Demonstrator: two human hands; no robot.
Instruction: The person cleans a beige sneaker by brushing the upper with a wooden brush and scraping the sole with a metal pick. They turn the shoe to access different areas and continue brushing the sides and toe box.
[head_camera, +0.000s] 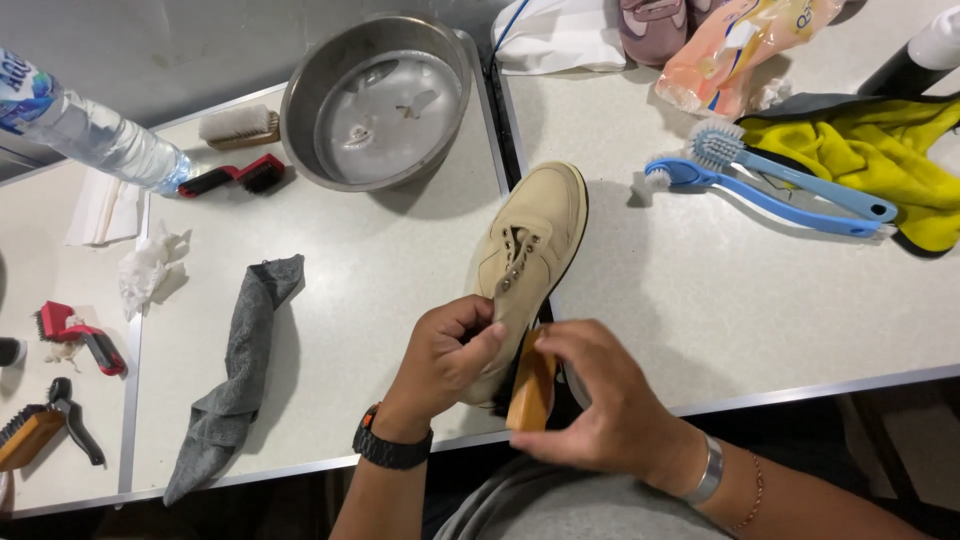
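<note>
A beige lace-up shoe (533, 240) lies on its side on the white table (380, 290), toe pointing away from me. My left hand (446, 358) grips the shoe at its heel end, a black watch on the wrist. My right hand (598, 398) holds a wooden-backed brush (530, 390) with dark bristles pressed against the side of the shoe's heel. A silver bracelet sits on the right wrist.
A steel bowl of water (385, 100) stands at the back, with a grey cloth (240, 370) at left. Two blue brushes (770, 180) and a yellow cloth (880, 150) lie at right. Small brushes (235, 178), a water bottle (90, 130) and tissue (145, 270) sit at left.
</note>
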